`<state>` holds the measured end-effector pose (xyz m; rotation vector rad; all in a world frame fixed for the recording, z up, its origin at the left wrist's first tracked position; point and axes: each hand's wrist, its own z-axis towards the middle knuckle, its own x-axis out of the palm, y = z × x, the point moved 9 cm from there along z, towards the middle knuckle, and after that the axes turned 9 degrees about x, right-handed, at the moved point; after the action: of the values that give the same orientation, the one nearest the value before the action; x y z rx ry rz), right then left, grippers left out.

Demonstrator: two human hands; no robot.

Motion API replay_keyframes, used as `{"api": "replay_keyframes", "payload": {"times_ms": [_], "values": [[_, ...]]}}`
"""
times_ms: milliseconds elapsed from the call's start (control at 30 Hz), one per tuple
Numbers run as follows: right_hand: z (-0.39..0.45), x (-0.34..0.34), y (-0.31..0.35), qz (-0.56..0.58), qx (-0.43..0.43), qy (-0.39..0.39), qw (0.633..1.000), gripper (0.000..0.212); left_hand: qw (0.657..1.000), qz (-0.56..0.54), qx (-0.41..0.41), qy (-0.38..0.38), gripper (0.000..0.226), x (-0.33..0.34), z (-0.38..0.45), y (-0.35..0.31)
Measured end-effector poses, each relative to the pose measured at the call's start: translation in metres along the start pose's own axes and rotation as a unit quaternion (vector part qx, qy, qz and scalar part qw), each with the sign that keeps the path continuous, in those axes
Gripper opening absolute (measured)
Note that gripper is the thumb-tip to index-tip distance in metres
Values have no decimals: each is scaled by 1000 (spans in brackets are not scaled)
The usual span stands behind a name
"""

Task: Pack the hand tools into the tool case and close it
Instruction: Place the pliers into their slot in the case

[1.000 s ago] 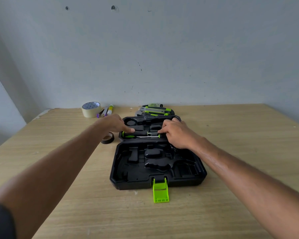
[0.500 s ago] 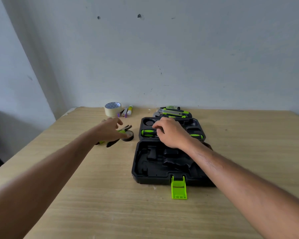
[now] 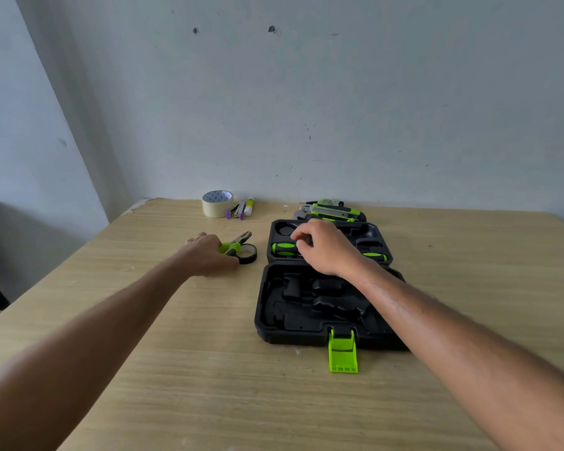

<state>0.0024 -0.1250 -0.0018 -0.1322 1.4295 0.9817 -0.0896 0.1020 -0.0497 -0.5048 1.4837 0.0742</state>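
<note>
A black tool case [image 3: 306, 333] lies open on the wooden table, its green latch [image 3: 342, 351] folded toward me. Two green-and-black screwdrivers [image 3: 284, 249] sit in slots in the far half. My right hand [image 3: 326, 247] rests over them, fingers curled on one of the handles. To the left of the case, my left hand [image 3: 209, 255] closes on the green handles of a pair of pliers [image 3: 238, 241], whose jaws point away and lie over a roll of black tape [image 3: 249, 253]. More green-and-black tools [image 3: 334, 211] lie behind the case.
At the back by the wall stand a roll of masking tape [image 3: 218, 203], a small stapler [image 3: 236, 210] and a glue stick [image 3: 249, 206]. The table's left edge runs diagonally near my left arm. The wall closes off the far side.
My left hand left the case, moved left and took hold of the pliers. My right hand slid left along the screwdrivers. The camera turned left.
</note>
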Motion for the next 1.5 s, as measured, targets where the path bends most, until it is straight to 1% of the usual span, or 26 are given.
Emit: {"api": "replay_keyframes", "payload": {"times_ms": [67,100,133,233,300,467,633,733,800,867,900,1000,1100,1133,1200,1267,1300,1333,1400,1467,1500], "values": [[0,-5,-3,8,6,-2,1000,27,997,-23,27,-73,47,-14,-1,-7],[0,-7,-5,13,9,-4,1000,26,994,-30,36,-96,43,-21,-1,-10],[0,-10,-6,17,12,-6,1000,26,994,-32,42,-100,40,-25,0,-12],[-2,-16,-11,33,20,-11,999,24,997,-22,36,-64,32,-23,1,-12],[-5,-17,-13,39,24,-10,999,22,998,-19,27,-54,26,-23,-3,-13],[-7,-20,-6,47,16,-2,999,23,995,-45,30,-86,25,-27,-9,-12],[-5,-25,7,90,4,-3,996,22,977,-136,64,-151,20,-52,-16,-25],[-2,-25,14,137,6,2,991,22,959,-196,78,-190,18,-68,-20,-40],[-1,-23,16,171,25,14,985,28,942,-256,95,-194,20,-72,-19,-51],[-1,-22,14,210,55,35,976,40,920,-327,114,-182,19,-71,-16,-66],[-1,-21,11,238,71,48,968,42,910,-356,121,-174,19,-71,-15,-75],[-3,-24,2,321,106,68,939,39,886,-420,143,-137,16,-63,-15,-107],[-2,-32,-6,348,113,61,929,27,871,-457,139,-116,18,-56,-17,-125],[-4,-36,-13,358,121,56,924,29,867,-468,137,-105,20,-53,-16,-132],[-10,-44,-27,393,142,52,907,45,858,-491,134,-69,26,-44,-15,-147],[-19,-51,-36,435,151,63,885,61,847,-512,141,-15,28,-31,-16,-165],[-23,-54,-36,448,147,69,879,65,846,-511,150,15,29,-24,-18,-175],[-25,-56,-38,448,142,69,880,64,849,-502,161,40,28,-18,-20,-185],[-30,-59,-45,432,145,57,888,59,859,-475,181,59,27,-9,-21,-201],[-35,-61,-60,442,158,49,882,69,864,-460,192,66,35,-5,-19,-209],[-36,-61,-67,450,166,47,876,78,865,-453,200,82,46,-3,-19,-211]]}}
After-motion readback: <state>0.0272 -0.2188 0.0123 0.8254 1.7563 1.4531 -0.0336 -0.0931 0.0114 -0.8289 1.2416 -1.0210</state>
